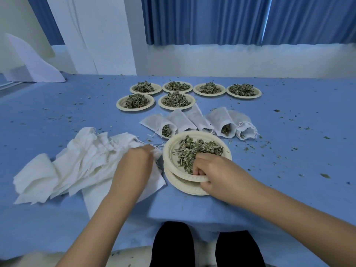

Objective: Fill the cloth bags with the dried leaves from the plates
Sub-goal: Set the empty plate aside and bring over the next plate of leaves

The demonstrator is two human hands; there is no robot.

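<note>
A cream plate (169, 151) of dried leaves (194, 150) sits tilted on a stack of empty plates (179, 185) in front of me. My right hand (210, 170) holds this plate's near rim, fingers curled over the edge into the leaves. My left hand (134, 160) lies on a heap of empty white cloth bags (77, 166) just left of the plate; its fingertips are hidden in the cloth by the drawstrings. Behind the plate lie several filled bags (200, 122), mouths toward me.
Several more plates of dried leaves (174, 100) stand in two rows farther back. Leaf crumbs are scattered over the blue tablecloth (289, 151). White paper sheets (32, 62) lean at the far left. Blue curtains hang behind; my dark-clad knees show below the table edge.
</note>
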